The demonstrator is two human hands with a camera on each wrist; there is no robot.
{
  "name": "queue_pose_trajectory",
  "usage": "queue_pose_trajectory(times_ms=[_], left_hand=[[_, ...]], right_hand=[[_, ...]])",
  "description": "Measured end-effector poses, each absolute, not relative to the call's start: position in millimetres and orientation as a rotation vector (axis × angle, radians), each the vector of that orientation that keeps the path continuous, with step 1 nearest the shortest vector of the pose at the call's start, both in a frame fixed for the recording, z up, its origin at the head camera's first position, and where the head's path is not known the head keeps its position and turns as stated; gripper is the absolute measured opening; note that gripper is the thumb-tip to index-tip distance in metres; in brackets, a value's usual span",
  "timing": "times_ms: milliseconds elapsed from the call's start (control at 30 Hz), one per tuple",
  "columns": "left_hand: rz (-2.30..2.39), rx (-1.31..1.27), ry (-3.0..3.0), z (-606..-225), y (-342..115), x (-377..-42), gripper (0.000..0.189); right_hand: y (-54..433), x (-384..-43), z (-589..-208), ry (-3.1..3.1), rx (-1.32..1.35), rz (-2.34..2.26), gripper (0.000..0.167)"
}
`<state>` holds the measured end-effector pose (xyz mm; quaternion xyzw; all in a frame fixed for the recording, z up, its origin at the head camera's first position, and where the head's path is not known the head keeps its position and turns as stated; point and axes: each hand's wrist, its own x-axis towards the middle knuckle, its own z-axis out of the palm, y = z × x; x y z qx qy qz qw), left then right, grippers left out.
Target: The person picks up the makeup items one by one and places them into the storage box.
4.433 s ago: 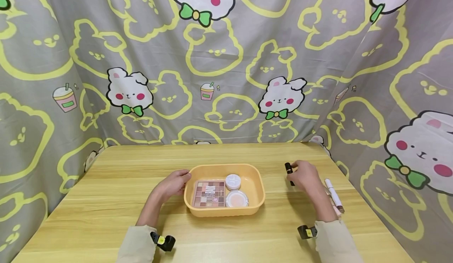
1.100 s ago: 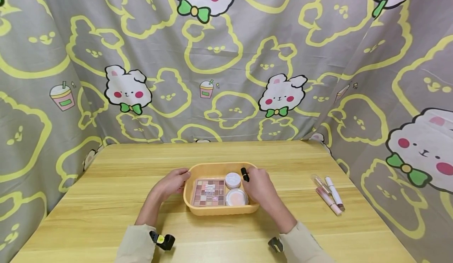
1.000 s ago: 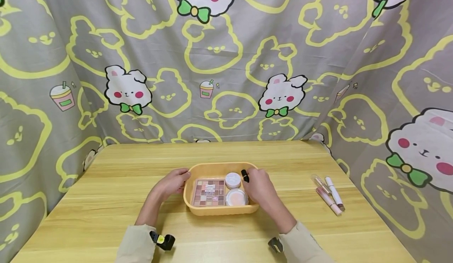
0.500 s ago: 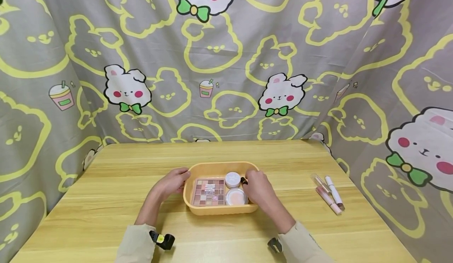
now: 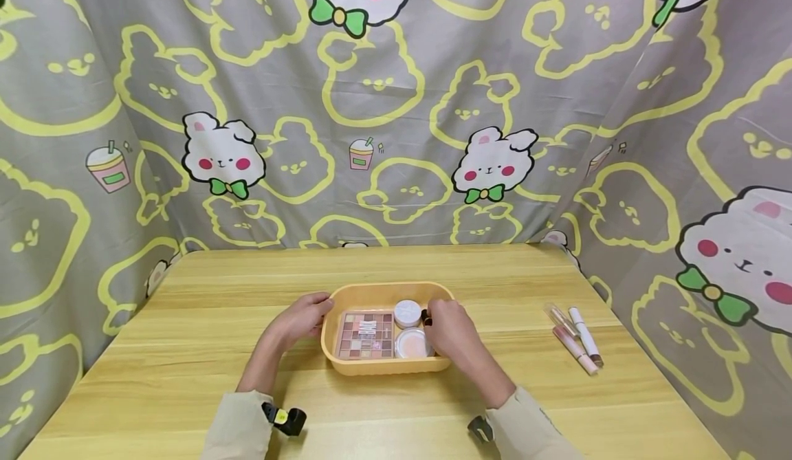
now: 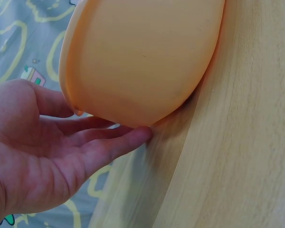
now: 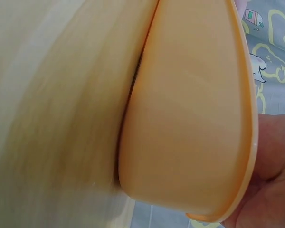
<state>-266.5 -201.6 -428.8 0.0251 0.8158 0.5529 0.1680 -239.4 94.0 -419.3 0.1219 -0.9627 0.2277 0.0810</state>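
Note:
An orange-yellow plastic tray (image 5: 386, 369) stands on the wooden table. My left hand (image 5: 303, 319) holds its left end, with fingers (image 6: 109, 148) against the outer wall and under the rim. Reaching over the right end, my right hand (image 5: 450, 326) pinches a black lipstick (image 5: 427, 317) low inside the tray; its fingers cover most of the tube. An eyeshadow palette (image 5: 366, 336) lies in the tray's left part. Beside it are a round white-lidded jar (image 5: 407, 313) and a round clear-lidded compact (image 5: 412, 344). In the right wrist view, the tray wall hides the lipstick and fingertips.
Right of the tray, a white tube with a brown end (image 5: 585, 336), a pink tube (image 5: 575, 351) and a clear-capped tube (image 5: 560, 320) lie close together on the table (image 5: 260, 278). A patterned grey curtain (image 5: 396, 116) surrounds the table's back and sides.
My right hand picked up the black lipstick from the table and carried it left into the tray. Over the last second the lipstick has gone lower. My left hand has stayed on the tray.

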Motion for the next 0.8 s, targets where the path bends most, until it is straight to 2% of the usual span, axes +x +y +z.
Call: queue_pose_trajectory(times_ms=[500,667,800], left_hand=[[1.564,0.074,2.323,-428.3,-200.1,-265.7,0.052],[1.558,0.078,2.323,-427.7,-199.5,-265.4,0.051],[1.557,0.084,2.317,-427.1,-199.8,-265.2,0.051]], right_hand=[[92.8,-238.3,-417.1,-2.908,0.314,0.739,0.022],[93.0,-237.5,-413.6,-2.913,0.295,0.768,0.009],[94.9,-237.0,-409.9,-2.880,0.297,0.768,0.029]])
